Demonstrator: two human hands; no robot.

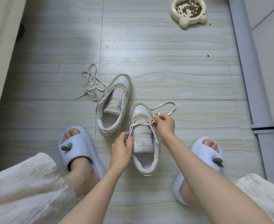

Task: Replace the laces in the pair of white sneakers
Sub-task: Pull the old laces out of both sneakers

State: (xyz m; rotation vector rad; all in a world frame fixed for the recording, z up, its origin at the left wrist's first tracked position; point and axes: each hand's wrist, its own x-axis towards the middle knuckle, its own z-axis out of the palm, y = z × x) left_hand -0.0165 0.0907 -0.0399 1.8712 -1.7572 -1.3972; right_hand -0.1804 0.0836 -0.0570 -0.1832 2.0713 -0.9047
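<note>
hands (142, 135) lacing near sneaker (145, 152)

Soft, even daylight, moderately bright, cool cast. Broad pale sheen on the floor tiles (141, 46) at far centre; light seems to come from the far side. Dim strip along the far-left wall base (20, 32). Shadows weak and diffuse, e.g. under the pet food bowl (188, 12) and beside the sneakers. Wide-angle distortion: tile seams and the right-hand trim (246, 62) bow toward the edges. Near corners smeared: trouser fabric (20, 183) blurred, centre fairly sharp.
</note>
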